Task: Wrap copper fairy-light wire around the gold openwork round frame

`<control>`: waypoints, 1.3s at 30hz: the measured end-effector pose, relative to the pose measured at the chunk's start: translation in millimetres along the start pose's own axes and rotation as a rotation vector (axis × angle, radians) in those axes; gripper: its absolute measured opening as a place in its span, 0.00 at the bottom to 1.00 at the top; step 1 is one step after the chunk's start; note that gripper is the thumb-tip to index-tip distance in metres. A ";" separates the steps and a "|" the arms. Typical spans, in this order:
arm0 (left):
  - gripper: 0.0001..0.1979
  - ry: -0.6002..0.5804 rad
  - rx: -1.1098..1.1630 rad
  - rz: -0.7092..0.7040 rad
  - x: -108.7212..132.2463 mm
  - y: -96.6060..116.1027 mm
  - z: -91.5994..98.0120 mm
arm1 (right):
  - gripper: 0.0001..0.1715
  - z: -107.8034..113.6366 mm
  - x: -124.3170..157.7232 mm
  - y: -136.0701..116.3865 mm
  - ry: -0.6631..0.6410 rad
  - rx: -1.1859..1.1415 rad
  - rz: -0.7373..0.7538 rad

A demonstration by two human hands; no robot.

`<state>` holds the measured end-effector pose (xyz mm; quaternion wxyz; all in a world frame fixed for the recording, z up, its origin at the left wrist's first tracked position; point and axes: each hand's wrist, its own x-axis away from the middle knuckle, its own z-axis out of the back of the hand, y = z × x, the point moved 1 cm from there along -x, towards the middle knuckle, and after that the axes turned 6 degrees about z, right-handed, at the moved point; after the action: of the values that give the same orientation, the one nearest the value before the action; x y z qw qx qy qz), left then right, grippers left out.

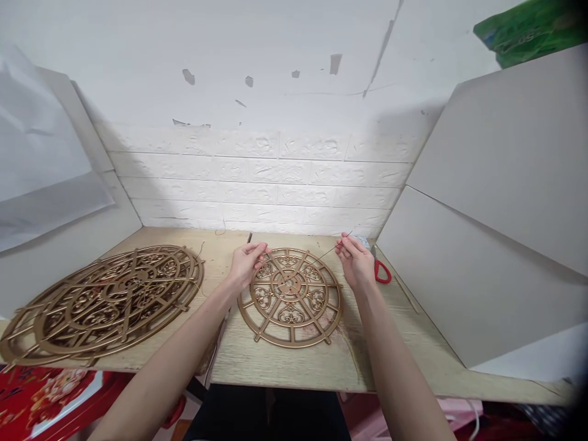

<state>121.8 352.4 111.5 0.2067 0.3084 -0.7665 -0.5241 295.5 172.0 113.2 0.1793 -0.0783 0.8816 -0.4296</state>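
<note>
At the left end of the bench (257,370), gold openwork discs (133,283) are lying stacked, reaching the front edge. The left hand (250,260) is hovering by the far-left rim of a single gold disc (278,283) lying mid-bench; its fingertips are drawn together, though I can't tell on what. The right hand (356,260), seemingly farther from that disc, is pinching a thin dark strand (328,252), whose long axis is slanting from above the disc toward the back right corner, where scissors (383,271) are resting. Above, a green packet (528,37) is hiding its contents.
</note>
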 end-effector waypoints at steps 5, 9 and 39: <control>0.11 0.045 0.123 -0.029 -0.7 5.0 0.5 | 0.15 -2.2 2.1 -7.1 0.056 -0.066 0.071; 0.09 0.092 0.229 -0.030 -2.4 7.2 3.6 | 0.15 -6.1 4.9 -12.5 0.061 -0.032 0.154; 0.13 -0.009 -0.420 -0.337 5.3 -5.5 -2.9 | 0.16 -22.6 22.4 2.8 -0.265 0.427 -0.079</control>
<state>121.2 345.3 107.4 0.1729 0.3796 -0.5798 -0.6999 266.3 183.7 118.2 0.2888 -0.1289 0.7358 -0.5988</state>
